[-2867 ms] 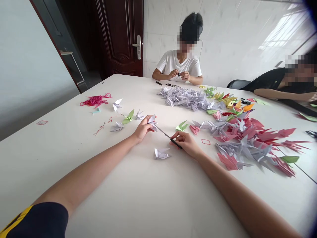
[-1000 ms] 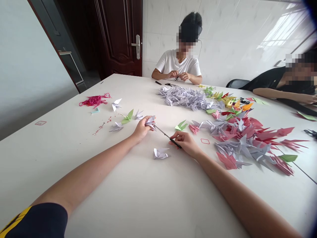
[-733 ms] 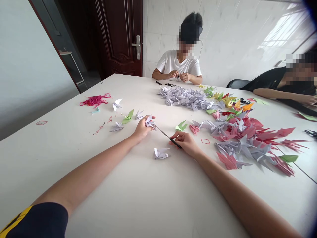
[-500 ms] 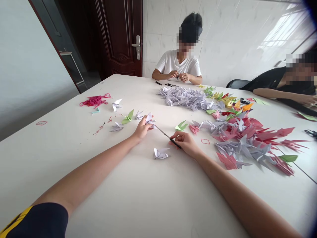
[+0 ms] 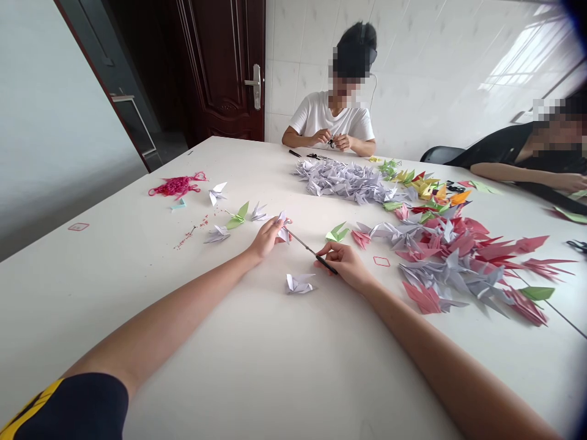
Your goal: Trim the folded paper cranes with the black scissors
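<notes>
Pale folded paper (image 5: 282, 216) sits pinched in the fingers of the left hand (image 5: 266, 238), over the bench (image 5: 257, 366); the right hand (image 5: 346, 263) grips a thin black-handled tool (image 5: 326, 264), its tip at the paper. The step looks like working that piece with the tip, which calls for a firm pinch and fine, steady control. A loose pale piece (image 5: 299, 284) lies just nearer the wearer, a mixed heap (image 5: 452, 244) to the right.

From far off I see a white table (image 5: 275, 354). Near its middle, the held paper bird (image 5: 283, 218) is pale purple, and the scissors (image 5: 326, 264) are silver and black. By the left edge, the string (image 5: 177, 186) is bright pink. By the far edge, a paper heap (image 5: 348, 182) is pale purple. The sleeve (image 5: 87, 403) is dark blue with yellow.
</notes>
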The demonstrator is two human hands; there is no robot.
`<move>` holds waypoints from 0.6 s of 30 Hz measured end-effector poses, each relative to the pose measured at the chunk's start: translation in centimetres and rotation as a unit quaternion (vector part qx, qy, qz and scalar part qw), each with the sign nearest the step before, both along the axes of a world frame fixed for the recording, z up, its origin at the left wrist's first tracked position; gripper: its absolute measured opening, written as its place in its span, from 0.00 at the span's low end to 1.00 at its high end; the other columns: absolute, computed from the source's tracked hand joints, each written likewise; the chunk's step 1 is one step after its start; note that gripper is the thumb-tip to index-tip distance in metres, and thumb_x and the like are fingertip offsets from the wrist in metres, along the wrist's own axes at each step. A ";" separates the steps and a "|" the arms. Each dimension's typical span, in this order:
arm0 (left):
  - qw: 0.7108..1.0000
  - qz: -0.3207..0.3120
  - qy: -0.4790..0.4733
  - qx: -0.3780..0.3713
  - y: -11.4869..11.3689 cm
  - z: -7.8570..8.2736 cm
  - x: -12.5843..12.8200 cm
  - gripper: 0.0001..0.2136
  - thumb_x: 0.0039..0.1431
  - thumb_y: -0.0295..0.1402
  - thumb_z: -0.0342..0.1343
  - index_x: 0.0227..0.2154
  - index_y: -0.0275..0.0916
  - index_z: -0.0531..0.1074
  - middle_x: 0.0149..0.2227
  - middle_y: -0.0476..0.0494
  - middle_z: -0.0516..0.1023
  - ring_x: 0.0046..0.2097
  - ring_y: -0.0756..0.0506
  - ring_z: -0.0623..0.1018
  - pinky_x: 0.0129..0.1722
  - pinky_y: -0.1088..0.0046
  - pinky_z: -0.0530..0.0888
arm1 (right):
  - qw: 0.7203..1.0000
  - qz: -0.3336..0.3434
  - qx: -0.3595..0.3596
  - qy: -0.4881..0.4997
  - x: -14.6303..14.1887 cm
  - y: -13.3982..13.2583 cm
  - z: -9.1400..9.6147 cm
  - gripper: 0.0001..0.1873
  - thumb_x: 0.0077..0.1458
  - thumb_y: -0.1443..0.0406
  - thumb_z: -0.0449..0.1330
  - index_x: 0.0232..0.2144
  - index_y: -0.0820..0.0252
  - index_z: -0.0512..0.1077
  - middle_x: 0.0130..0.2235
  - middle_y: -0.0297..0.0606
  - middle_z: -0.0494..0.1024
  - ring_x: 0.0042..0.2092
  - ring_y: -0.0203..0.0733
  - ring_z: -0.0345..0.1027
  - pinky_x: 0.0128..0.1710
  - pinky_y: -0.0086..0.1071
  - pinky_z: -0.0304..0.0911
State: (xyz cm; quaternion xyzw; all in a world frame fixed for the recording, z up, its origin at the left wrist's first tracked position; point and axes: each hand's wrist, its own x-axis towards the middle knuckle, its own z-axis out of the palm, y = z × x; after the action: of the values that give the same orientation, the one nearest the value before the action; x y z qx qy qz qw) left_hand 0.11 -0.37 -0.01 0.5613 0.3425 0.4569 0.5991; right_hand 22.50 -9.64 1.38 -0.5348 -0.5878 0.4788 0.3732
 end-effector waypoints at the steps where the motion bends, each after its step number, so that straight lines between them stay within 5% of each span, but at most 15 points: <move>1: 1.000 -0.003 0.000 0.007 0.0 0.0 0.0 0.22 0.60 0.51 0.56 0.45 0.36 0.72 0.39 0.42 0.76 0.35 0.45 0.78 0.41 0.65 0.75 | 1.000 0.000 -0.001 0.004 0.0 0.0 0.0 0.20 0.43 0.53 0.72 0.31 0.57 0.71 0.17 0.26 0.70 0.23 0.34 0.59 0.29 0.31 0.55; 6: 1.000 -0.014 0.001 0.026 0.0 0.0 -0.2 0.22 0.59 0.51 0.58 0.42 0.34 0.75 0.35 0.43 0.76 0.35 0.46 0.78 0.39 0.70 0.75 | 1.000 -0.002 0.000 0.006 0.0 0.1 -0.1 0.20 0.43 0.51 0.72 0.31 0.57 0.72 0.18 0.27 0.70 0.23 0.35 0.61 0.29 0.31 0.55; 18: 1.000 0.015 -0.013 -0.006 0.4 0.0 -0.2 0.16 0.55 0.42 0.61 0.42 0.37 0.75 0.49 0.40 0.75 0.37 0.49 0.77 0.41 0.69 0.75 | 1.000 0.000 0.000 0.015 0.1 0.1 -0.1 0.21 0.43 0.51 0.72 0.31 0.57 0.71 0.18 0.27 0.69 0.23 0.34 0.60 0.28 0.31 0.54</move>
State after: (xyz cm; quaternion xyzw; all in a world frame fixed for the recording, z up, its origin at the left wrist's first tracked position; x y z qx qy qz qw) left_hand -0.09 0.01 0.04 0.5465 0.3461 0.4707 0.6001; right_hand 22.57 -9.55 1.29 -0.5275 -0.5824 0.4868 0.3815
